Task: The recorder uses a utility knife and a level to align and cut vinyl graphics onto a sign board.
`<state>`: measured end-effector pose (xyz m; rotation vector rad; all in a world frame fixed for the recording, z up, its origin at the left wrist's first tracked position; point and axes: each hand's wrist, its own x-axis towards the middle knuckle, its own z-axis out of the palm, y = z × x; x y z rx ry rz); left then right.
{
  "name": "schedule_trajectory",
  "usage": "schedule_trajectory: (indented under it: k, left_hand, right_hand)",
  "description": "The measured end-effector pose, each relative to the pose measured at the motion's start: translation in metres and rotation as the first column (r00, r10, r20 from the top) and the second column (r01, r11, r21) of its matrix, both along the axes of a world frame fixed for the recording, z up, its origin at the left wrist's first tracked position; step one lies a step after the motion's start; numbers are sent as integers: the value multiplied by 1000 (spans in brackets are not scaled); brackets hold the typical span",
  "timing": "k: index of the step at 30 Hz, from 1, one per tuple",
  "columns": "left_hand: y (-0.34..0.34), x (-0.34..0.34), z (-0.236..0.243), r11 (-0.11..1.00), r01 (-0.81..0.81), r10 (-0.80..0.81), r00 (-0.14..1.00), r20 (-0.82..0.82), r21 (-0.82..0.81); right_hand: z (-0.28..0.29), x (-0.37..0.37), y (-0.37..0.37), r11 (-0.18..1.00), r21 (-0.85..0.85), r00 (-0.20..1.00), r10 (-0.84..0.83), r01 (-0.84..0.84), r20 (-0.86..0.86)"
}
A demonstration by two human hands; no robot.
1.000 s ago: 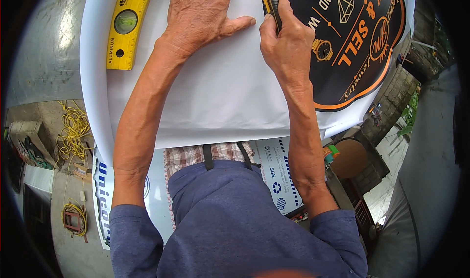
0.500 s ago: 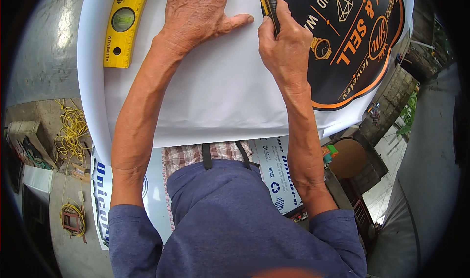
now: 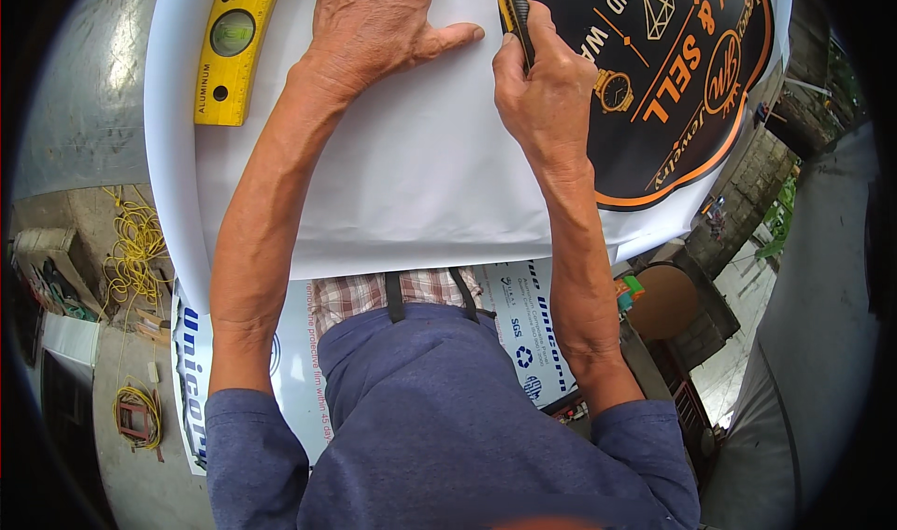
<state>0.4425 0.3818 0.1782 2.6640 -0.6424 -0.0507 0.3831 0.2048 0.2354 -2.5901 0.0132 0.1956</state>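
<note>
My left hand (image 3: pixel 376 28) lies flat on a large white printed sheet (image 3: pixel 420 170), its thumb stretched toward the right; the other fingertips are cut off by the upper edge. In my right hand (image 3: pixel 545 86) is a yellow and black utility knife (image 3: pixel 515 9), its tip end pointing up and out of view. The knife stands beside the left border of a black printed panel (image 3: pixel 673 110) with orange lines and a watch picture. A yellow spirit level (image 3: pixel 227 49) rests on the sheet, left of my left hand and apart from it.
The sheet's left side curls up into a roll (image 3: pixel 177 147). Beneath its near edge, against my body, show blue-lettered composite panels (image 3: pixel 519 292). Coiled yellow cord (image 3: pixel 135 240) lies on the floor at the left. Grey cloth (image 3: pixel 804 325) hangs at the right.
My left hand, the spirit level and the sheet's rolled left side appear shifted a touch left and up. My right hand and the utility knife look almost still.
</note>
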Motion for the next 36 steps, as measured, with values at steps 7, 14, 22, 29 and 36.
schedule_trajectory:
  k: [7,14,22,29,36]
  left_hand:
    - [1,1,-1,1000,-7,7,1000,-23,13]
    - [0,1,-2,1000,-9,10,1000,-13,23]
    - [0,0,-4,1000,-5,5,1000,1,17]
    - [1,0,-5,999,-9,9,1000,11,38]
    - [-1,0,-10,998,-10,8,999,41,58]
  right_hand:
    - [-1,-1,-1,1000,1,1000,7,-7,23]
    - [-1,-4,-2,1000,-7,1000,9,-9,13]
    - [-1,-8,-3,1000,1,1000,-7,7,-2]
    - [0,-11,-2,1000,-7,1000,4,-4,17]
    - [2,-14,-5,1000,-10,1000,4,-4,2]
